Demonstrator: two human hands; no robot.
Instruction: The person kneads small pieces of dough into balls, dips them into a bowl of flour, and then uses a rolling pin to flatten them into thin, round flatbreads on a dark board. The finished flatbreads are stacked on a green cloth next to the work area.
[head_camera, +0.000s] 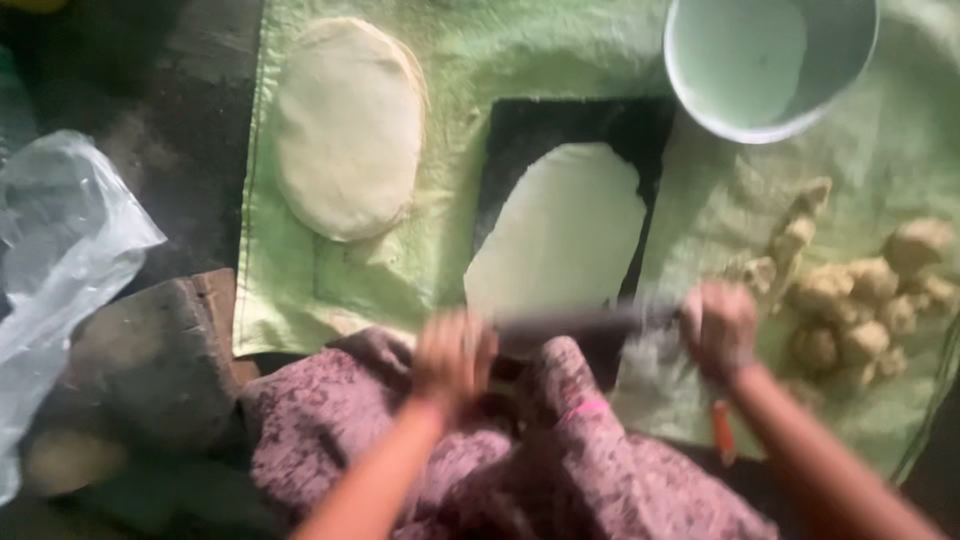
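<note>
Gripping a dark rolling pin (585, 322) at its ends — left hand (455, 355) and right hand (718, 328) both curled shut — just below a flattened dough sheet (560, 232), dough balls (865, 300) beside the right hand.

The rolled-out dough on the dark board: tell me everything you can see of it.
The dough sheet is pale, thin and flat, a long oval lying on a dark board set on a green cloth. Its near end meets a blurred dark rolling pin, gripped at its ends by the left hand and right hand. No tears or holes show.
</note>
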